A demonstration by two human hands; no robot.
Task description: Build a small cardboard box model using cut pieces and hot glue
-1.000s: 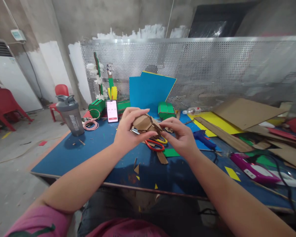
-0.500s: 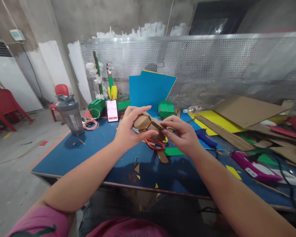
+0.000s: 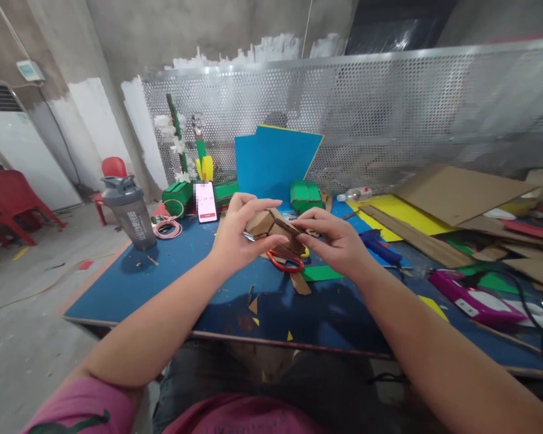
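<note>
Above the blue table, my left hand point(image 3: 239, 235) is closed around the left side of a small, many-sided cardboard box point(image 3: 262, 223), thumb below and fingers over the top. My right hand point(image 3: 332, 240) pinches the box's right edge, at a cardboard flap point(image 3: 288, 226), between thumb and fingers. Just under the box lie scissors with red handles point(image 3: 286, 263), partly hidden by it. Beside them rest a green strip point(image 3: 321, 273) and a scrap of cardboard point(image 3: 300, 283).
A grey shaker bottle point(image 3: 130, 214), a phone point(image 3: 206, 202) and a green box point(image 3: 306, 196) stand on the table point(image 3: 163, 289). To the right are a blue glue gun point(image 3: 380, 246), cardboard sheets point(image 3: 461, 193) and a purple device point(image 3: 475, 301). A perforated metal panel point(image 3: 389, 120) rises behind.
Both hands keep their hold on the cardboard box, which has hardly moved. The camera view has shifted and tilted slightly.
</note>
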